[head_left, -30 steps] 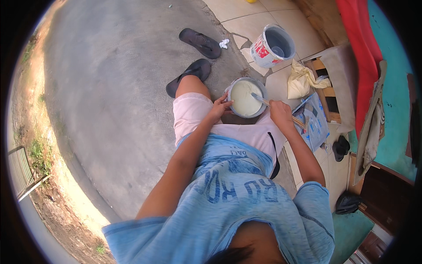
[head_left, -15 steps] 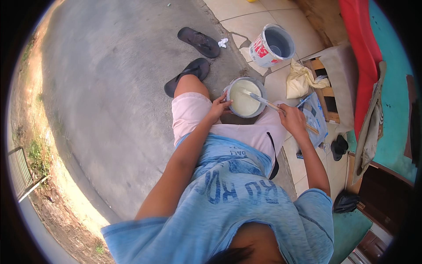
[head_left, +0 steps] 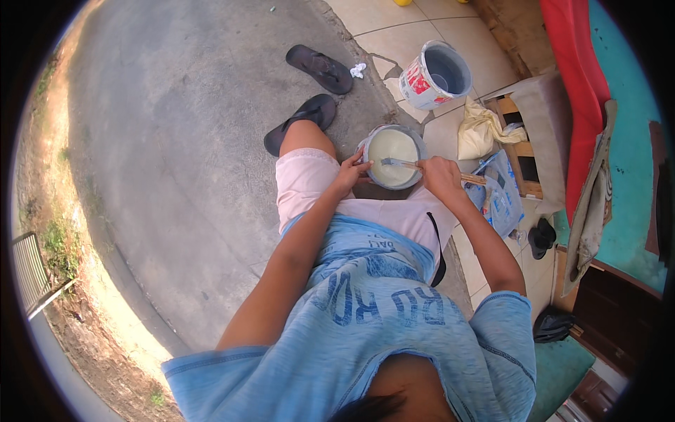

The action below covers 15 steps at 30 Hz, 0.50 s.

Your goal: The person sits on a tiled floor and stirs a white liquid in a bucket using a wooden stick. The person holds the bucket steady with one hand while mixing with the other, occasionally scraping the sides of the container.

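Note:
A small grey bucket [head_left: 422, 146] of pale, creamy liquid [head_left: 391, 143] rests between my legs. My left hand [head_left: 351, 174] grips its left rim, thumb toward the inside and fingers against the outer wall. In my right hand [head_left: 441, 177], closed above the bucket's right edge, is a wooden stirring stick [head_left: 474, 179]. Its flat, grey-coated end [head_left: 391, 162] lies at the surface of the liquid; whether the tip is sunk in it is hard to tell. The handle sticks out to the right past my fist.
A larger white-and-red bucket [head_left: 416, 86] stands on the tiles beyond. To the right are a cream plastic bag [head_left: 477, 133], a blue-white plastic sack [head_left: 505, 204] and a wooden crate [head_left: 529, 169] under a cover. Black flip-flops [head_left: 320, 68] and a crumpled white scrap [head_left: 358, 70] lie on the concrete.
My right hand has moved slightly left and up, closer to the bucket. The stick has swung flatter, its coated end lower in the bucket. My left hand stays on the rim.

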{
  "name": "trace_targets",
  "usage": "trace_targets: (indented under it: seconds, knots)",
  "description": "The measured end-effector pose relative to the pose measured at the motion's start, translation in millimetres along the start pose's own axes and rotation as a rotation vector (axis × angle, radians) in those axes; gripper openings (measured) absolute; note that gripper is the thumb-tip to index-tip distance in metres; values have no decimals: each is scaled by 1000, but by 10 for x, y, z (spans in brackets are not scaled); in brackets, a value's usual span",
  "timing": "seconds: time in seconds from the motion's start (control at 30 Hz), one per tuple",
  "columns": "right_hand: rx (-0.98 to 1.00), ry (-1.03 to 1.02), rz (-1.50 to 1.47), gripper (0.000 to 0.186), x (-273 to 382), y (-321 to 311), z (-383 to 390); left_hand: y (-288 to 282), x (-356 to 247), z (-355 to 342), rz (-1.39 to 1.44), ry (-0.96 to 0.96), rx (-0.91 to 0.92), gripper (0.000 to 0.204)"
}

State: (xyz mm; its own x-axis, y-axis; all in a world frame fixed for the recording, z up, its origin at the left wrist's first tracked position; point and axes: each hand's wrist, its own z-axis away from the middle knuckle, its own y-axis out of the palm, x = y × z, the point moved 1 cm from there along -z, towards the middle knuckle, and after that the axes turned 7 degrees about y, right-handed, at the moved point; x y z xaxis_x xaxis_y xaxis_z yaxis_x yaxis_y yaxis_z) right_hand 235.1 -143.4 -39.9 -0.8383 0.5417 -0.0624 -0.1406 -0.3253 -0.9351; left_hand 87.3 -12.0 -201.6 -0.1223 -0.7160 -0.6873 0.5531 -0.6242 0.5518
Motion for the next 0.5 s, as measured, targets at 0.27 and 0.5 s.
trace_targets:
  seconds: [0.27, 0.5]
  knots:
    - [53, 2, 170, 15, -283, 197, -141, -36, 82, -54, -4, 14, 3, 67]
    - [90, -132, 51, 9, -89, 162, -30, 34, -67, 30, -27, -7, 20, 68]
